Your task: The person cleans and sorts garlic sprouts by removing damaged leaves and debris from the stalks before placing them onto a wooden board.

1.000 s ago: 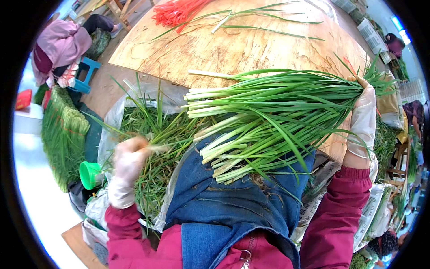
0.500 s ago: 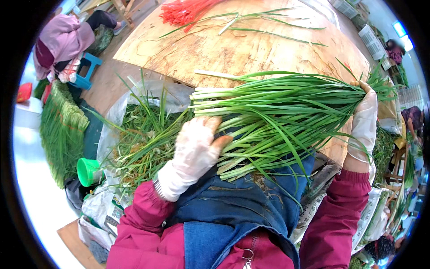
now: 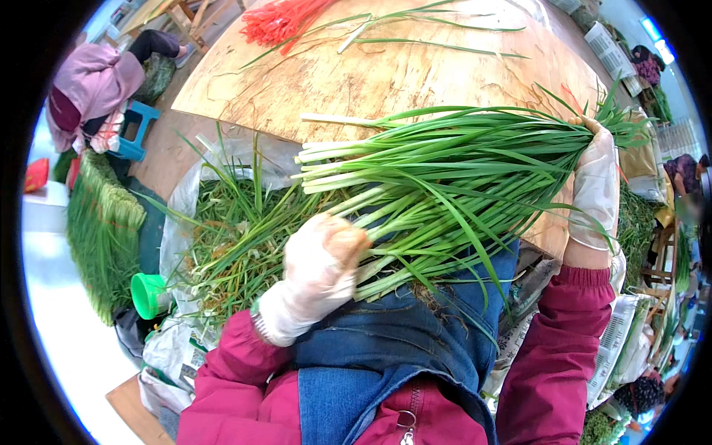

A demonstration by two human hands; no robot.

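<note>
A big bunch of garlic chives [image 3: 460, 167] stretches sideways above my lap, white stem ends to the left and green leaves to the right. My right hand [image 3: 595, 174], in a whitish glove with bare fingertips, is closed around the leafy end. The stems fan out in an upper and a lower layer. At the lower stem ends, my gloved left hand [image 3: 320, 256] is curled with thumb and fingers pinched on some stems; how many it holds is hidden. Roots and dry bits cling to my blue apron [image 3: 400, 330] below the bunch.
A wooden table [image 3: 415, 78] lies ahead, with red mesh strips [image 3: 278, 24] and loose chive leaves on it. Left of my lap is a plastic-lined heap of trimmings [image 3: 237, 237]. A green cup [image 3: 148, 295], blue stool [image 3: 137, 130], stacked chives [image 3: 104, 222] and a seated person are farther left.
My left hand has moved down along the stem ends, and its fingers have curled in tighter. My right hand still holds the leafy end; the whole view has shifted slightly.
</note>
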